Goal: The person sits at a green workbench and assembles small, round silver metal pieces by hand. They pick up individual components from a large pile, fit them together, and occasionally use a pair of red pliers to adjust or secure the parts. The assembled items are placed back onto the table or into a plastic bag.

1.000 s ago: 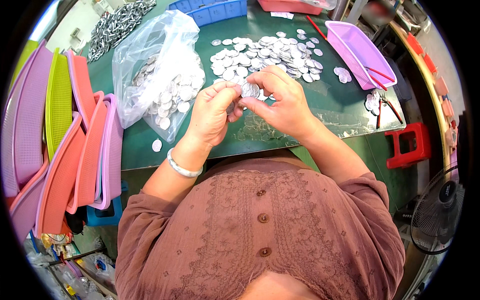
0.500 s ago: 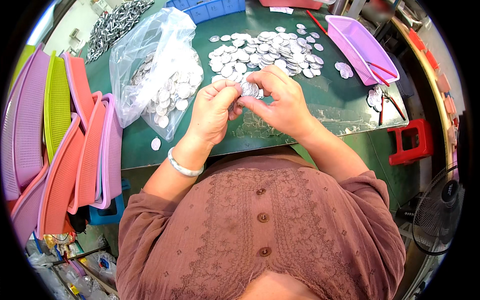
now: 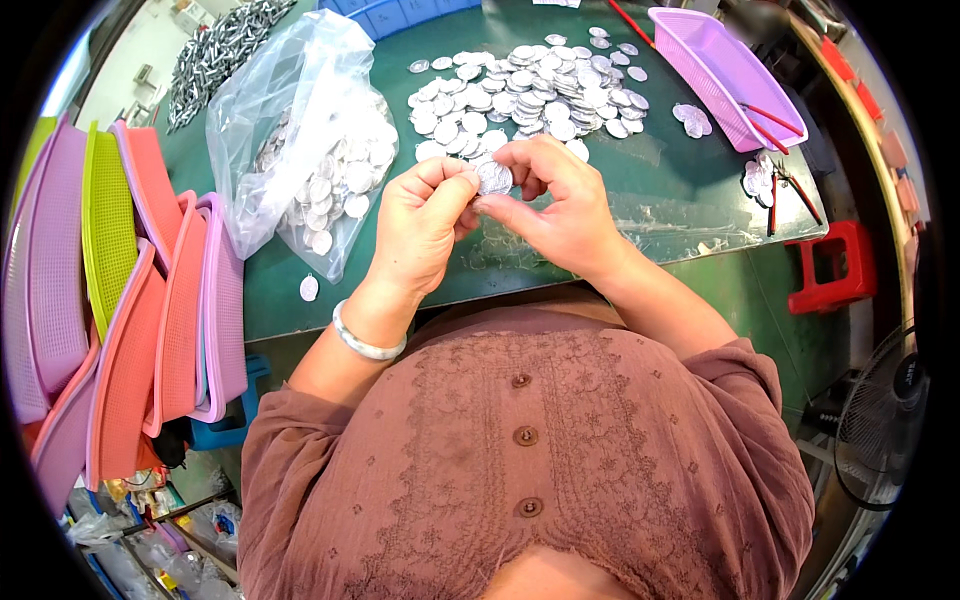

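Between my two hands, over the near edge of the green table, are silver medals (image 3: pixel 493 179), oval and embossed. My left hand (image 3: pixel 424 213), with a pale bangle at the wrist, is closed with the thumb pressed on their left side. The thumb and bent fingers of my right hand (image 3: pixel 560 205) close on their right side. How many medals are in my grip I cannot tell. Just beyond my hands a heap of like silver medals (image 3: pixel 540 90) spreads over the table. A clear plastic bag (image 3: pixel 300 160) full of more medals lies to the left.
A lilac basket (image 3: pixel 700 75) with red-handled pliers (image 3: pixel 775 138) stands at the right, a second pair of pliers (image 3: pixel 793 190) near the corner. Stacked baskets (image 3: pixel 120 300) crowd the left side. A blue tray (image 3: pixel 400 12) and grey metal parts (image 3: pixel 215 65) lie far back. A red stool (image 3: pixel 835 268) stands right.
The view has shifted slightly. My hands still hold the medals in nearly the same place; the embossed face now shows more fully between my fingers.
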Demonstrator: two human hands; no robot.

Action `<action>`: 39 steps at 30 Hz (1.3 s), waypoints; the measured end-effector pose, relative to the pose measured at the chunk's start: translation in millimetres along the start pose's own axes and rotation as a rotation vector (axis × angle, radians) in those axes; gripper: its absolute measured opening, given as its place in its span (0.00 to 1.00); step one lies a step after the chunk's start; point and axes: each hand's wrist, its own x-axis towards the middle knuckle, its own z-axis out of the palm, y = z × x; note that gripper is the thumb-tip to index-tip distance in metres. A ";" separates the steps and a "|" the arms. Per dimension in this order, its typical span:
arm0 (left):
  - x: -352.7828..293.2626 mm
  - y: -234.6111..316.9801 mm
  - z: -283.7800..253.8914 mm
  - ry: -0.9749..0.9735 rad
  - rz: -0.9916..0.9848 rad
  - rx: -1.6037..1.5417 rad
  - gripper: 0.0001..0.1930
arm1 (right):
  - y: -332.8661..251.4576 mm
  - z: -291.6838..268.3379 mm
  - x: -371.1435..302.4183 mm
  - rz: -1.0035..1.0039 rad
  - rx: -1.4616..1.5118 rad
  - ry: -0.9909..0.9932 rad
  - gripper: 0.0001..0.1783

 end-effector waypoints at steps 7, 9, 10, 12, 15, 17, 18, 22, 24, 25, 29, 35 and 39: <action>3.2 -3.8 -5.1 -0.032 0.102 0.218 0.04 | 8.0 -0.8 -7.1 0.114 0.243 -0.062 0.17; 3.4 -4.4 -7.2 -0.064 0.122 0.296 0.05 | 8.3 -3.1 -6.4 0.119 0.275 -0.110 0.18; 3.6 -3.9 -8.9 -0.089 0.124 0.322 0.05 | 9.4 -5.4 -5.2 0.105 0.267 -0.151 0.18; 3.7 -3.5 -9.7 -0.119 0.117 0.352 0.06 | 10.7 -8.5 -3.8 0.095 0.257 -0.216 0.18; 3.7 -3.7 -10.2 -0.141 0.082 0.359 0.07 | 12.1 -9.2 -3.8 0.096 0.255 -0.259 0.18; 3.9 -4.7 -12.2 -0.160 0.046 0.354 0.07 | 13.4 -7.6 -4.7 0.083 0.260 -0.250 0.18; 3.6 -4.5 -11.9 -0.156 0.026 0.353 0.07 | 13.5 -7.5 -5.2 0.092 0.266 -0.259 0.17; 2.1 -1.9 -10.7 -0.153 -0.011 0.349 0.07 | 13.8 -8.6 -6.1 0.103 0.285 -0.296 0.17; 2.5 -2.0 -12.2 -0.162 -0.008 0.349 0.07 | 13.1 -9.6 -5.5 0.098 0.289 -0.313 0.17; 2.8 -2.8 -13.5 -0.168 -0.007 0.349 0.07 | 12.3 -10.3 -5.0 0.097 0.291 -0.324 0.17; 1.7 0.0 -12.0 -0.180 -0.009 0.370 0.07 | 10.7 -13.0 -3.3 0.106 0.273 -0.351 0.17; 1.2 1.4 -9.3 -0.151 -0.008 0.352 0.08 | 12.6 -14.4 -1.8 0.059 0.248 -0.369 0.16; 1.4 1.1 -9.4 -0.141 -0.008 0.357 0.07 | 12.5 -14.1 -2.2 0.062 0.242 -0.376 0.16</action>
